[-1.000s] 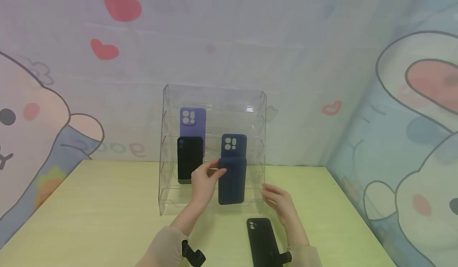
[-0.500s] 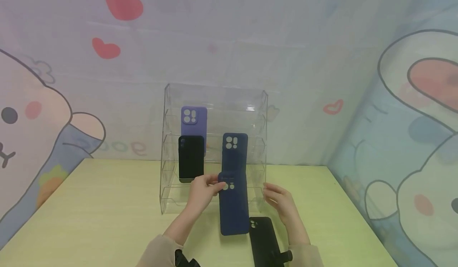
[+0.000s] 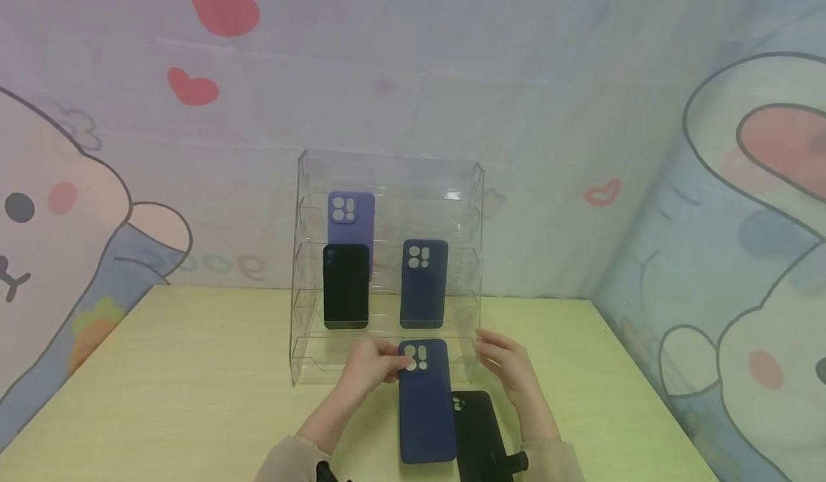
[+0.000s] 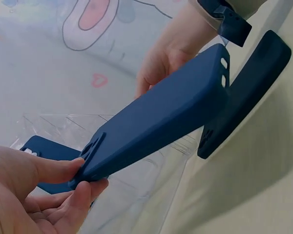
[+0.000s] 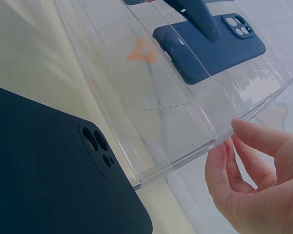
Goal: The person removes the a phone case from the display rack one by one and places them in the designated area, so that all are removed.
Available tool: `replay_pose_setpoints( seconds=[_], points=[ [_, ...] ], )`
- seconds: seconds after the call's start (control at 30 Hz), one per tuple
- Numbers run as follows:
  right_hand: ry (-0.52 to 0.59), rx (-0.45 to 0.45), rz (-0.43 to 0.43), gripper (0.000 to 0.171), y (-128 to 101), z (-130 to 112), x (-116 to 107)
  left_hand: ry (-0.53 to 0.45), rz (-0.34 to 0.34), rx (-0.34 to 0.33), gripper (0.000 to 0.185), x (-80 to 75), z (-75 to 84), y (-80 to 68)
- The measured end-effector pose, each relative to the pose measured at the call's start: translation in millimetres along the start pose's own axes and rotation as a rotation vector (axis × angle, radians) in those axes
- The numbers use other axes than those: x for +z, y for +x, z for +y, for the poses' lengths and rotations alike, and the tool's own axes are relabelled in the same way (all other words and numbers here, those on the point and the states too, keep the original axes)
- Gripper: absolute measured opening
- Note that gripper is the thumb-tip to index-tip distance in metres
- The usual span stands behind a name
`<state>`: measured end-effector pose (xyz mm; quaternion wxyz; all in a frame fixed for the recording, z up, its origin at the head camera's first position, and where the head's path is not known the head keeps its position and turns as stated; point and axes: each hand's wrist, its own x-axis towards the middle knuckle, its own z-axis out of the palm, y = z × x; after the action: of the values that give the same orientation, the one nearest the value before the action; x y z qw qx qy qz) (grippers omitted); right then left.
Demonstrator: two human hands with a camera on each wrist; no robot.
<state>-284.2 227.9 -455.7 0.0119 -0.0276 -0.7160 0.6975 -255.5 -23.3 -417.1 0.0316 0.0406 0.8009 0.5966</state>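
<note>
My left hand [image 3: 371, 361] pinches a dark blue phone case [image 3: 427, 417] by its camera-cutout end, with the thumb on its back in the left wrist view. The case is tilted, its lower end toward me. My right hand [image 3: 508, 364] holds the right side edge of a clear acrylic tiered rack [image 3: 387, 175]; its fingertips [image 5: 216, 155] meet the panel edge in the right wrist view. A black phone case [image 3: 479, 432] lies on the table between the hands, partly overlapped by the blue one in the head view.
On the rack stand a purple phone case [image 3: 361, 216], a black one [image 3: 345, 288] in front of it, and another dark blue one [image 3: 424, 288] to the right. The pale yellow table [image 3: 193, 381] ends at a cartoon-print cloth [image 3: 400, 73] behind.
My left hand has drawn the blue phone case down and toward me, away from the rack, uncovering the blue case that stands there. The right hand has stayed at the rack's edge.
</note>
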Motion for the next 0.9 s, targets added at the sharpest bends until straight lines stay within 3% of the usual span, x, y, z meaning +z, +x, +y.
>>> replay_pose_setpoints(
  seconds=[0.47,0.9],
  points=[
    [-0.001,-0.001,-0.005,0.043,1,-2,0,0.053,-0.062,-0.088,0.030,9.4,-20.7,-1.6],
    [-0.002,-0.003,-0.003,0.044,-2,-3,0,0.142,-0.084,-0.079,0.018,18.2,-37.3,-3.1]
  ],
)
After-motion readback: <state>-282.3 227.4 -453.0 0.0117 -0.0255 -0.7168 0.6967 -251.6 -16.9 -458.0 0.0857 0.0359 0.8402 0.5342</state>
